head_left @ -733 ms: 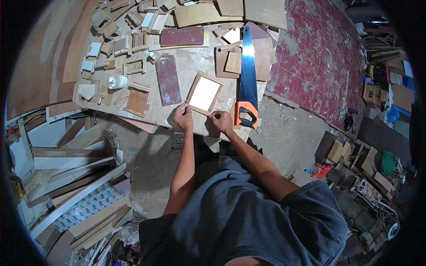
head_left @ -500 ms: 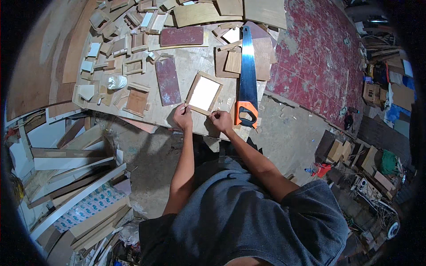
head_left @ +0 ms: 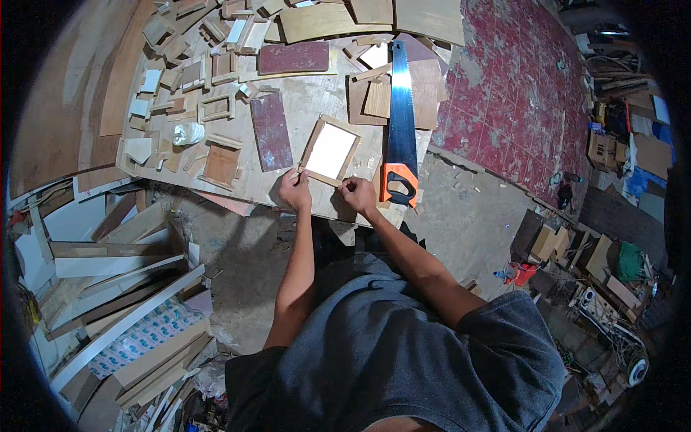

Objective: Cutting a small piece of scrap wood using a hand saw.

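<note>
Writing: carton (head_left: 603,153) at far right had dark print on its side; pale wrap (head_left: 147,340) in the scrap pile at lower left had a repeating teal print.

Grip: left hand (head_left: 294,190) was at the frame (head_left: 349,160), thumb and fingers drawn close together at its lower-left corner. Fingertips seemed to touch the wood; couldn't tell if they pinched it or something small. Right hand (head_left: 359,196) was curled, thumb near the index finger, at the lower-right corner. Couldn't tell if it held anything; the inner side was hidden.

Frame lay tilted on the bench (head_left: 309,90), near the front edge, between the saw (head_left: 402,122) and a dark red board (head_left: 271,133). White panel (head_left: 331,149) filled the middle of it.

Pose: both forearms came up from the lower part of the view. Left one ran almost straight up; right one slanted up and leftward from the elbow. Hands were low over the bench edge, apart, backs mostly showing.

Around: saw had an orange and black handle, nearest the right hand, not touching it. White tub (head_left: 188,134) stood well left of the frame, among small wood pieces.
</note>
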`<state>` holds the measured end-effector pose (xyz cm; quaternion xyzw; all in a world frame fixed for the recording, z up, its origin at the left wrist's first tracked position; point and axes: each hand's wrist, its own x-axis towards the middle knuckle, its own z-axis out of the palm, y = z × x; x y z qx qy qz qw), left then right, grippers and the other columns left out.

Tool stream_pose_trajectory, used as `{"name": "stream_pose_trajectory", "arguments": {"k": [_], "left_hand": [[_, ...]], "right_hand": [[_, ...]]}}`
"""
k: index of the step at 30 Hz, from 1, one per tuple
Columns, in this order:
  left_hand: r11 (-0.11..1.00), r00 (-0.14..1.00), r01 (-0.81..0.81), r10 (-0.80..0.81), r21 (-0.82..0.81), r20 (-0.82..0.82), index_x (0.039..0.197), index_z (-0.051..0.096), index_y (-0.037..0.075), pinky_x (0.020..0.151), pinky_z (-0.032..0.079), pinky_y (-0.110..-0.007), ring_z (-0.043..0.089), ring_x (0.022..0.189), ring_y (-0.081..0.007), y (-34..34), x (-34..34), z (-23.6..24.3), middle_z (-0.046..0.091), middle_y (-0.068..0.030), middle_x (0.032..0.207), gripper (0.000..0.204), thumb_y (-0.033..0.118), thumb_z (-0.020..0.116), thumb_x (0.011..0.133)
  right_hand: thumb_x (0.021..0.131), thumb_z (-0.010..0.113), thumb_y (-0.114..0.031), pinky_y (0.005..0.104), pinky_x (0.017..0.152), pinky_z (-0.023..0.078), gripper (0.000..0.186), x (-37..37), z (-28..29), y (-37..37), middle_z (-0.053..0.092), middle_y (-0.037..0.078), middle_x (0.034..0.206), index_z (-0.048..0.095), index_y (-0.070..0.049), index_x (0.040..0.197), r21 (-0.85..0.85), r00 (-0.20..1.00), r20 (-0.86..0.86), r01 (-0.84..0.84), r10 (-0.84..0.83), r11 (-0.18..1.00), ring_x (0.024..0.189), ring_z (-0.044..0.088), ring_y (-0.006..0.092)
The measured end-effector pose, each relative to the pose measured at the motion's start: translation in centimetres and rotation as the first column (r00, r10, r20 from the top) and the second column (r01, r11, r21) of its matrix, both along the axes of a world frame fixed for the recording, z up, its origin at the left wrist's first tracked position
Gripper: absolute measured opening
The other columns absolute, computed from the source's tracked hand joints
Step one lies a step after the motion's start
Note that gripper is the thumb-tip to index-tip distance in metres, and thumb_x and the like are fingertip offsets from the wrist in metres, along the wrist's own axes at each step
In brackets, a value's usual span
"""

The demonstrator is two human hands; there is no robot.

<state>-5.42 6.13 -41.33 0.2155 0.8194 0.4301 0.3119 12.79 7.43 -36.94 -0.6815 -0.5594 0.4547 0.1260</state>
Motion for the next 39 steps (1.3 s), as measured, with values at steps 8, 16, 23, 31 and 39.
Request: {"name": "stream_pose_trajectory", "arguments": {"k": [8,16,23,31,39], "left_hand": [[0.982,0.978,-0.15,0.131,0.116,0.16,0.101,0.069,-0.006,0.062,0.055,-0.028,0.069,0.069,-0.0177,-0.1,0.2,-1.3,0.073,-0.0163,0.085,0.022,0.002,0.076,0.083],[0.984,0.97,-0.156,0.136,0.087,0.202,0.098,0.068,-0.006,0.059,0.056,-0.026,0.068,0.067,-0.0169,0.8,0.4,-0.3,0.071,-0.0129,0.083,0.014,0.0,0.072,0.086],[0.989,0.97,-0.145,0.141,0.009,0.196,0.096,0.067,-0.005,0.056,0.054,-0.026,0.067,0.067,-0.0156,1.3,0.5,0.0,0.071,-0.0111,0.08,0.019,0.004,0.077,0.083],[0.996,0.995,-0.081,0.082,-0.024,0.055,0.089,0.068,-0.003,0.063,0.054,-0.029,0.068,0.069,-0.0173,1.2,-0.4,-0.8,0.071,-0.0123,0.077,0.02,0.009,0.081,0.08],[0.991,0.999,-0.029,0.033,-0.131,0.027,0.088,0.069,-0.003,0.062,0.054,-0.031,0.068,0.064,-0.0204,1.9,0.0,1.8,0.07,-0.012,0.073,0.022,0.013,0.082,0.08]], "right_hand": [[0.082,0.073,-0.031,0.036,0.066,0.053,0.024,-0.1,-0.2,0.1,0.071,0.011,0.075,0.074,-0.007,0.087,-0.016,1.0,0.005,-0.013,0.013,1.0,0.068,0.069,0.0232],[0.082,0.072,-0.032,0.0366,0.066,0.053,0.025,0.2,-0.6,0.1,0.072,0.011,0.076,0.074,-0.007,0.088,-0.02,0.999,-0.015,-0.039,0.038,0.999,0.069,0.069,0.0234],[0.085,0.07,-0.036,0.0367,0.069,0.054,0.029,0.4,-0.6,0.3,0.072,0.013,0.078,0.075,-0.007,0.09,-0.045,0.998,0.025,-0.05,0.051,0.998,0.073,0.071,0.0249],[0.086,0.069,-0.038,0.0376,0.068,0.053,0.032,0.0,-0.9,0.5,0.072,0.013,0.079,0.075,-0.007,0.089,-0.045,0.996,0.039,-0.074,0.076,0.996,0.073,0.071,0.0262],[0.084,0.069,-0.039,0.0395,0.068,0.053,0.032,0.3,-1.1,0.6,0.072,0.014,0.079,0.075,-0.008,0.088,-0.088,0.994,0.089,-0.048,0.056,0.995,0.073,0.07,0.0291]]}}
